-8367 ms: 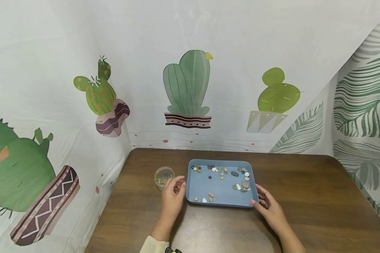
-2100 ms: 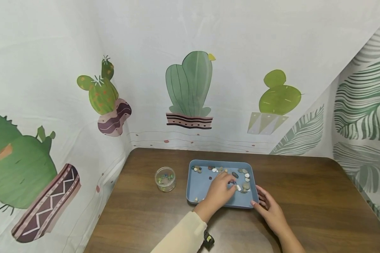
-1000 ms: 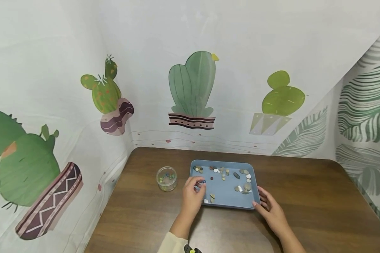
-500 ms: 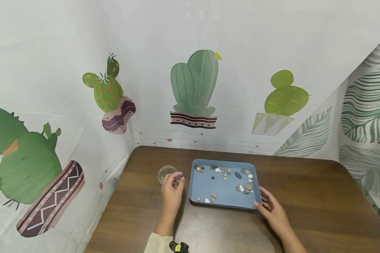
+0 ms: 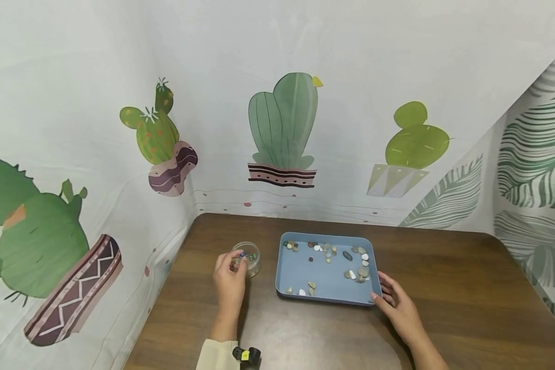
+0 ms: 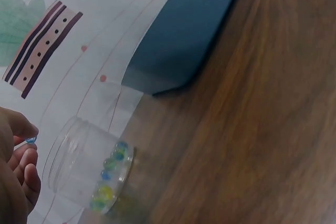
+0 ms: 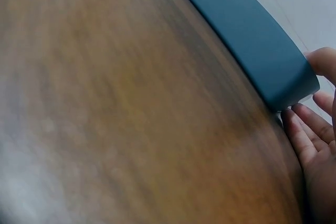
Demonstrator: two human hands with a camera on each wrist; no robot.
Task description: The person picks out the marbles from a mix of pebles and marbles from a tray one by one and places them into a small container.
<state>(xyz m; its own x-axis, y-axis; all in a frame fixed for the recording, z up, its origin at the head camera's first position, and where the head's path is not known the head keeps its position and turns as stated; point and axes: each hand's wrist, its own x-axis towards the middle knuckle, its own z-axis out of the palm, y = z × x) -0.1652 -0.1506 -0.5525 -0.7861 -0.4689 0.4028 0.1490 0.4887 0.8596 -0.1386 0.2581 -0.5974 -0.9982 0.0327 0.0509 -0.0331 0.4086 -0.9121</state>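
Observation:
My left hand point(image 5: 229, 275) is at the near left side of a clear round jar point(image 5: 254, 266), its fingertips over the opening. In the left wrist view, its thumb and finger pinch a small blue glass marble point(image 6: 31, 140) above the jar's mouth. Several blue, green and yellow marbles point(image 6: 106, 174) lie at the jar's bottom. A blue tray point(image 5: 287, 275) holds scattered pebbles point(image 5: 363, 271), white, grey and tan. At the tray's near right corner, my right hand point(image 5: 400, 308) grips it, thumb on the rim and fingers against the outer side.
The jar and tray stand on a brown wooden table point(image 5: 324, 334), with a gap between them. White cloth point(image 5: 351, 61) printed with cacti and leaves hangs behind and to the sides. A small dark red piece point(image 5: 311, 259) lies inside the tray.
My left hand reached into the tray, came back leftward with a blue marble, and moved from the tray's side to over the jar. My right hand has stayed at the tray's corner.

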